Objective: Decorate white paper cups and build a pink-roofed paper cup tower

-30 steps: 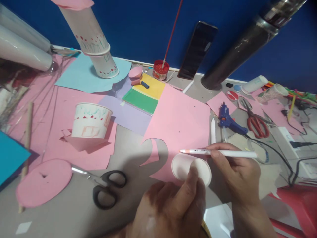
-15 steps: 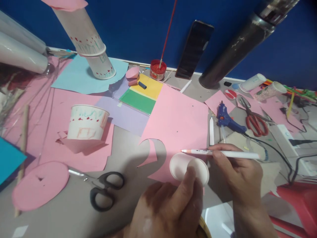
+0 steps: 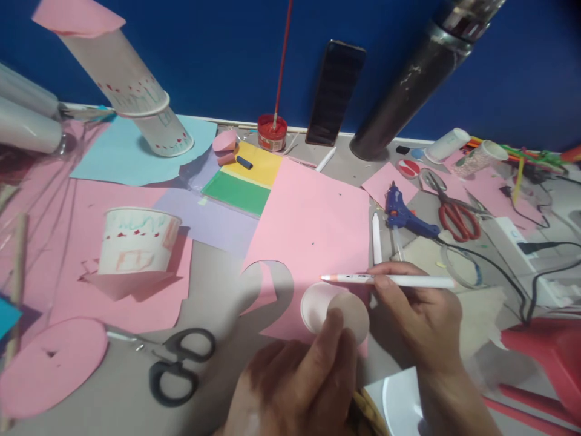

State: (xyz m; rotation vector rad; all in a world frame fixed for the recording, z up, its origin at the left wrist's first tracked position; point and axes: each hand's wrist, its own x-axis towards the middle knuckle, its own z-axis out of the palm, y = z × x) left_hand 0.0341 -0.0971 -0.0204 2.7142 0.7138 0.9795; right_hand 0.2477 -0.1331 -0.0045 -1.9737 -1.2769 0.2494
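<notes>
My left hand [image 3: 299, 375] pinches a small white paper cup [image 3: 313, 309] by its open end, thumb against the mouth. The cup lies on its side above the lower part of a large pink sheet [image 3: 322, 218]. In my right hand [image 3: 422, 321] is a white marker pen [image 3: 399, 280], held level with its pale orange tip to the left, just above the cup. Whether the tip touches the cup I cannot tell. A second white pen [image 3: 376, 239] lies behind the right hand. Black-handled scissors [image 3: 181, 363] rest to the left of my left hand.
At left, a decorated cup [image 3: 138, 248] stands on pink paper beside a pink disc [image 3: 54, 366]. Stacked cups [image 3: 136, 97] lean over blue paper. A red paint pot [image 3: 272, 134], phone [image 3: 336, 91], blue glue gun [image 3: 403, 215] and red-handled scissors [image 3: 458, 221] lie farther back.
The view has shifted, so most things on the table sit farther left. Both hands keep their hold on the cup and the marker pen, with little change between them.
</notes>
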